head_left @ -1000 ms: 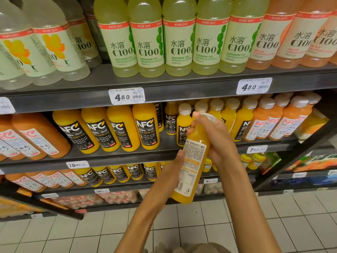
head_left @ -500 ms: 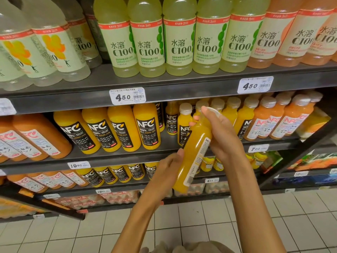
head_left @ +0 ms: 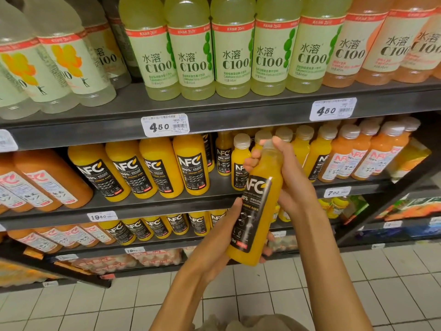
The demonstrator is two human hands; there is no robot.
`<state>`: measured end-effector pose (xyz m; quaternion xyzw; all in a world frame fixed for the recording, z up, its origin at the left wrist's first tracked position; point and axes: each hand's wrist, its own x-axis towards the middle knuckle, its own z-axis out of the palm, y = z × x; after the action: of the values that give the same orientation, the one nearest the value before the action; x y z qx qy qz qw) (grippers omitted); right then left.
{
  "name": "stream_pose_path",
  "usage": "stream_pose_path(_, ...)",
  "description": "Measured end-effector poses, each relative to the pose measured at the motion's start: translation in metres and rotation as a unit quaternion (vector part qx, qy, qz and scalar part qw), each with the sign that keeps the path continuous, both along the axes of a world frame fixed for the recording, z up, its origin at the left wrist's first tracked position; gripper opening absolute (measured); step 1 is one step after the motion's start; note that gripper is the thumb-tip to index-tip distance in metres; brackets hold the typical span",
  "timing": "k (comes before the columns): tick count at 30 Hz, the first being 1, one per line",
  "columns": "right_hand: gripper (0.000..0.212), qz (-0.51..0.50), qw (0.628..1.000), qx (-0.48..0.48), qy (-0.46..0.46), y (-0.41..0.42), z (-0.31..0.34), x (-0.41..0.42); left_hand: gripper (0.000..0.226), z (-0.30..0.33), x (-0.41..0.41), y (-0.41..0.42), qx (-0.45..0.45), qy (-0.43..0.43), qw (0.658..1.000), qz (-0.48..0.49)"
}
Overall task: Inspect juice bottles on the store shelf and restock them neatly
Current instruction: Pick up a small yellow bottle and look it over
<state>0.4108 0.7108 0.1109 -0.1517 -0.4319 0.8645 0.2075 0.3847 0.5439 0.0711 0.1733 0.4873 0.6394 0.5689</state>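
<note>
Right hand grips the neck, left hand cups the base of the small orange-juice plastic bottle — keep its black label facing you to check it.

In front of the middle shelf a small NFC bottle is tilted, its cap end toward the shelf. The right hand is around its neck, the left hand is under its lower part. Behind it small bottles stand in rows; to their left stand large NFC bottles. On the upper shelf above stand C100 bottles
</note>
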Motion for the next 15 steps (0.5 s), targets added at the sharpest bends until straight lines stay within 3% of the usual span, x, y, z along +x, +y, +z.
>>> stream_pose_path(3, 0.027, -0.011, 0.993, 0.094, -0.067, 0.0017, -0.0037, -0.0011, 0.063, 0.0042, -0.0030, 0.0012, -0.030, 0.076, 0.996, 0.032)
stream_pose_path(7, 0.019, -0.023, 0.997, 0.040, -0.058, -0.0036, -0.0062, -0.0028, 0.060, 0.0045, -0.0013, -0.0010, -0.066, 0.159, 0.984, 0.041)
stream_pose_path(11, 0.028, 0.009, 0.998, -0.054, -0.034, -0.0042, -0.0077, -0.0015, 0.056, 0.0043, 0.0000, -0.0049, -0.027, 0.055, 0.998, 0.031)
stream_pose_path(15, 0.034, 0.033, 0.994, -0.104, -0.007, -0.0073, -0.0069, 0.0005, 0.067, 0.0087, 0.0005, -0.0067, -0.007, -0.034, 0.999, 0.016)
